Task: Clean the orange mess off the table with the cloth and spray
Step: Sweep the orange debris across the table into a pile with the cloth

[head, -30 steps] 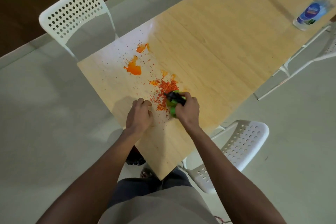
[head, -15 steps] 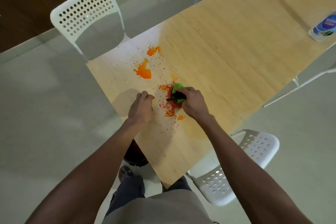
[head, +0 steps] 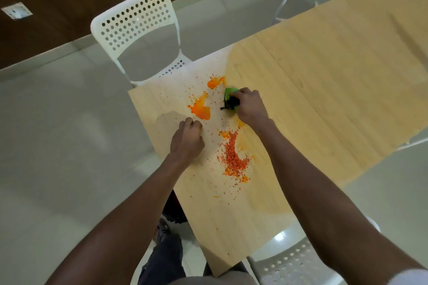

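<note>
Gripping a green cloth (head: 229, 92) with a black part beneath, mostly hidden under curled fingers: right hand (head: 249, 106), pressed to the table (head: 324, 81) just right of the far orange splat. Left hand (head: 187, 140) resting knuckles-down, fingers curled under, nothing visibly held. Mess (head: 201, 109): two glossy wet blotches, plus a grainy red-orange crumb trail nearer, fine specks scattered around. Pale wood-grain top, seamed. White perforated chair (head: 139, 23) at the far edge; another cut off lower right.
</note>
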